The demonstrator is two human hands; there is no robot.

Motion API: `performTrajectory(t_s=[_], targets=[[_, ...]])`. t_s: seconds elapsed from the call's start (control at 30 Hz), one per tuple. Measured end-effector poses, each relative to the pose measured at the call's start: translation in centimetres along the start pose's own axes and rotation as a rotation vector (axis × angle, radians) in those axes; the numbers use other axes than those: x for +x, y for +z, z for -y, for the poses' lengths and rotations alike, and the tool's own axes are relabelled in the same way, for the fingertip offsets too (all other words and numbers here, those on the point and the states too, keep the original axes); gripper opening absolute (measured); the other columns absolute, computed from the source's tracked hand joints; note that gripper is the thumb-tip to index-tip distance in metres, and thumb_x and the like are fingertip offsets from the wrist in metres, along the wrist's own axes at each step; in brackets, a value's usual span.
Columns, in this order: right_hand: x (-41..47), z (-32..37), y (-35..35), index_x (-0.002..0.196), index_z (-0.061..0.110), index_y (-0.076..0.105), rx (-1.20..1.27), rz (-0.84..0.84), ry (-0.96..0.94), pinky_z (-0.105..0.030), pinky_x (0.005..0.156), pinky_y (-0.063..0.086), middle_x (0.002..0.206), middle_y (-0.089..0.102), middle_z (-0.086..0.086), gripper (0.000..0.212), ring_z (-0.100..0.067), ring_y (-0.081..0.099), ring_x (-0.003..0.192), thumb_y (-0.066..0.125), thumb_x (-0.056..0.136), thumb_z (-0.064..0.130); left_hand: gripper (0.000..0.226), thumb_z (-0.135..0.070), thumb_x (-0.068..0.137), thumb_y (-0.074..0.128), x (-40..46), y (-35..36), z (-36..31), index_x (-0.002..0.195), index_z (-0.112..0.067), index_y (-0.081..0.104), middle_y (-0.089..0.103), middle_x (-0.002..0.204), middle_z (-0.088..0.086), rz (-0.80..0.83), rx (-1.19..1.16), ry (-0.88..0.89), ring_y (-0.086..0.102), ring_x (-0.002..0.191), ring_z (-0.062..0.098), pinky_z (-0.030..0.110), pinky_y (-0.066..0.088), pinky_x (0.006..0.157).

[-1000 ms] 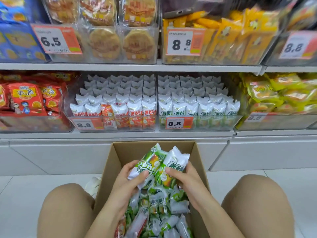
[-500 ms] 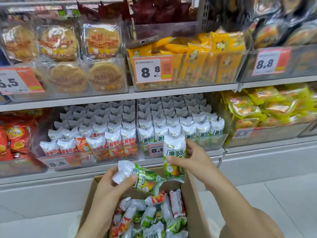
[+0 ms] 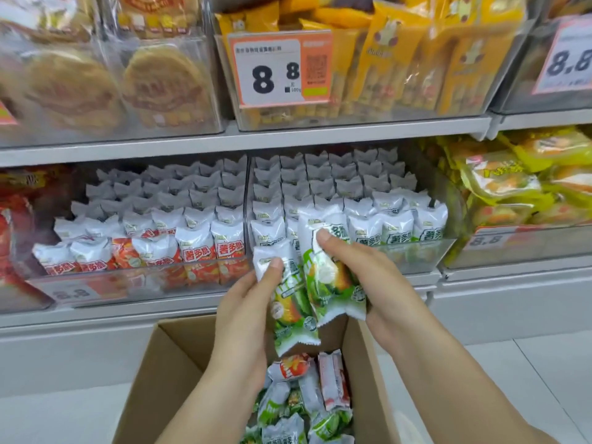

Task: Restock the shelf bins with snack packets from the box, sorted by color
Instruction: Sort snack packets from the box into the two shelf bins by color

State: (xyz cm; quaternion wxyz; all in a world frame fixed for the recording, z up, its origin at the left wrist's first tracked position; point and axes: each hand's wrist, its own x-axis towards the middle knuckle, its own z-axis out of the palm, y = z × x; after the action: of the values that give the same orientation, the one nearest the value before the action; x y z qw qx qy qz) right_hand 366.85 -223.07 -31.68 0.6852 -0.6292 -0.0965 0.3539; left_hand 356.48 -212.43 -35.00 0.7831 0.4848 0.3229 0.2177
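Each hand (image 3: 246,302) (image 3: 362,270) pinching a green packet (image 3: 323,283) at the green bin (image 3: 416,251); box (image 3: 166,379) far from emptied.

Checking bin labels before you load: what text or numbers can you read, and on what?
"8 8": price tag on the yellow-snack bin; its small print is unreadable.
"8.8": cut-off tag, upper right.
"8.8", blurred: red-packet bin tag.
"8.8", blurred: right yellow bin tag.
"薯多脆": red packets.
Held green packets: print partly covered.
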Motion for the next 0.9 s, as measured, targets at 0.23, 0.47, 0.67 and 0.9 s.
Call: performTrajectory(t_s=[0.23, 0.47, 0.67, 0.9], targets=[[-1.2, 0.2, 0.7, 0.133, 0.025, 0.047, 0.15, 0.143, 0.033, -0.039, 0.098, 0.049, 0.108, 0.066, 0.007, 0.091, -0.012, 0.064, 0.106, 0.08, 0.049, 0.035, 0.048, -0.046, 0.084, 0.069, 0.5, 1.5, -0.7, 0.124, -0.02, 0.06, 0.067, 0.12, 0.006, -0.015, 0.001, 0.083, 0.065, 0.11, 0.024, 0.048, 0.048, 0.098], [-0.4, -1.1, 1.9, 0.138, 0.031, 0.047, 0.128, 0.172, 0.058, -0.042, 0.106, 0.042, 0.139, 0.052, 0.006, 0.107, -0.015, 0.056, 0.122, 0.085, 0.044, 0.067, 0.077, -0.074, 0.073, 0.06, -1.3, 1.8, -1.4, 0.136, -0.03, 0.051, 0.059, 0.132, -0.012, 0.171, 0.127, 0.068, 0.057, 0.118, 0.004, 0.034, 0.046, 0.1], [-1.0, -1.2, 1.4, 0.108, 0.021, 0.068, 0.24, 0.309, 0.129, -0.038, 0.082, 0.048, 0.107, 0.07, -0.004, 0.044, -0.02, 0.068, 0.096, 0.071, 0.072, 0.046, 0.062, -0.063, 0.082, 0.053, -0.1, 1.9, -2.3, 0.137, -0.036, 0.048, 0.047, 0.137, -0.022, 0.167, 0.341, 0.069, 0.045, 0.114, -0.01, 0.001, 0.039, 0.074], [-1.8, -1.8, 0.6, 0.141, 0.056, 0.025, -0.229, 0.122, -0.082, -0.027, 0.107, 0.027, 0.139, 0.031, 0.031, 0.088, 0.005, 0.032, 0.128, 0.057, 0.062, 0.079, 0.092, -0.075, 0.057, 0.074, 0.0, 1.0, -1.7, 0.138, -0.04, 0.046, 0.051, 0.142, -0.009, 0.343, 0.168, -0.221, 0.05, 0.128, 0.012, 0.044, 0.037, 0.109]])
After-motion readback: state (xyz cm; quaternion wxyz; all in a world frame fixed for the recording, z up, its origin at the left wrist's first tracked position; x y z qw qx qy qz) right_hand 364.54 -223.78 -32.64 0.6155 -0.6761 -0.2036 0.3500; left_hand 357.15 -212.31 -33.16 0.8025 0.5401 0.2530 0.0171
